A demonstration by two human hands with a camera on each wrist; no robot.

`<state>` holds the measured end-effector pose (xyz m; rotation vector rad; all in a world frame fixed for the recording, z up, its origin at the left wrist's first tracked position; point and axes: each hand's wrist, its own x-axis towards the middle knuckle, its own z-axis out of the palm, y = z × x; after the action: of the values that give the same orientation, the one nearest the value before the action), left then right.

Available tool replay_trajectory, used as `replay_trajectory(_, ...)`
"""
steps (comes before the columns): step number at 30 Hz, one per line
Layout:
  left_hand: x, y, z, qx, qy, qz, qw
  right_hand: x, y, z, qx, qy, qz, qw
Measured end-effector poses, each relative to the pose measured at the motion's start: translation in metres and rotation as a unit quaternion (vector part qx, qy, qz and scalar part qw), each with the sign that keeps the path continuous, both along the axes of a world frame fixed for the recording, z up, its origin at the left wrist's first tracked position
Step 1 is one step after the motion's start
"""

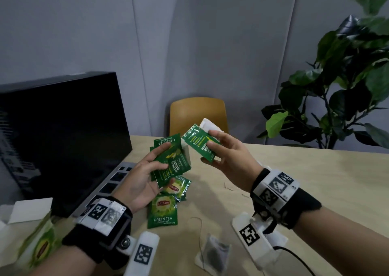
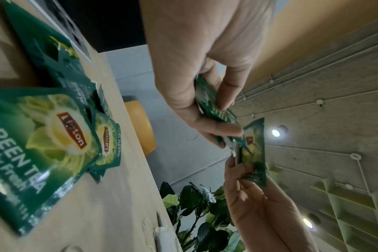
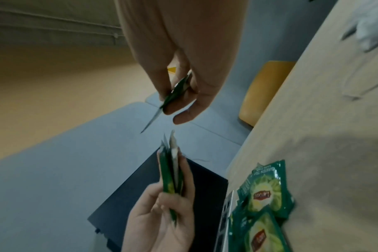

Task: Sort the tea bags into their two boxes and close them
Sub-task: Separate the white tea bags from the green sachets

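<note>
My left hand (image 1: 166,157) grips a fanned stack of green Lipton sachets (image 1: 172,162) above the table, with a white bag (image 1: 186,154) at the stack's right edge. Just to the right, my right hand (image 1: 207,149) pinches a single green sachet (image 1: 199,144); a white piece (image 1: 208,125) shows behind it. In the right wrist view that sachet (image 3: 173,95) is edge-on, a small gap from the stack (image 3: 171,179). More green sachets (image 1: 162,211) lie on the table under my hands. An unwrapped tea bag (image 1: 214,252) with its string lies near the front. A green Lipton box (image 1: 40,244) stands open at the lower left.
An open laptop (image 1: 63,132) fills the table's left side, close behind the box. A yellow chair (image 1: 197,113) stands at the far edge and a leafy plant (image 1: 341,98) at the back right. The wooden table (image 1: 315,176) stretches right of my hands.
</note>
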<state>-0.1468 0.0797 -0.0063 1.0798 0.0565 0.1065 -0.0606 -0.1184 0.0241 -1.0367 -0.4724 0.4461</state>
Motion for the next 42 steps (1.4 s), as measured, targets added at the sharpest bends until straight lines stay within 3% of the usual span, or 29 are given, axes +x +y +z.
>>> replay_trajectory(6, -0.001, 0.008, -0.004, -0.029, 0.001, 0.007, 1.000, 0.014, -0.019, -0.004, -0.112, -0.046, -0.027, 0.992)
replay_trajectory(10, -0.002, 0.013, -0.008, -0.039, 0.008, 0.008, 0.999, 0.025, -0.041, -0.004, -0.234, -0.063, -0.070, 0.968)
replay_trajectory(13, -0.001, 0.016, -0.013, -0.043, 0.014, 0.006, 0.999, 0.039, -0.066, -0.004, -0.285, -0.025, -0.071, 0.956)
replay_trajectory(17, 0.004, 0.011, -0.016, -0.036, 0.038, 0.006, 0.999, 0.047, -0.098, -0.015, -0.312, 0.070, 0.001, 0.948)
replay_trajectory(20, 0.006, 0.004, -0.015, -0.030, 0.050, 0.002, 0.998, 0.046, -0.108, -0.020, -0.400, 0.044, -0.005, 0.916)
replay_trajectory(23, 0.006, -0.002, -0.013, -0.018, 0.048, -0.014, 0.999, 0.040, -0.108, -0.003, -0.513, -0.114, -0.036, 0.850)
replay_trajectory(24, 0.005, -0.004, -0.012, -0.015, 0.043, -0.023, 0.999, 0.036, -0.103, 0.003, -0.482, -0.145, -0.042, 0.863)
replay_trajectory(25, 0.005, -0.006, -0.012, -0.014, 0.037, -0.034, 0.999, 0.031, -0.097, 0.009, -0.418, -0.153, -0.039, 0.895)
replay_trajectory(27, 0.005, -0.010, -0.011, -0.013, 0.022, -0.058, 0.998, 0.017, -0.079, 0.019, -0.255, -0.111, 0.000, 0.961)
replay_trajectory(29, 0.005, -0.013, -0.009, -0.006, 0.005, -0.081, 0.997, 0.007, -0.059, 0.020, -0.152, -0.063, 0.062, 0.984)
replay_trajectory(31, 0.004, -0.017, -0.007, 0.001, -0.008, -0.102, 0.995, 0.001, -0.039, 0.015, -0.119, -0.028, 0.117, 0.986)
replay_trajectory(34, 0.003, -0.020, -0.005, -0.001, -0.017, -0.112, 0.994, -0.002, -0.018, 0.002, -0.145, -0.023, 0.149, 0.978)
replay_trajectory(42, 0.003, -0.013, -0.008, -0.020, -0.033, -0.114, 0.993, 0.006, -0.018, -0.001, -0.150, -0.001, 0.079, 0.985)
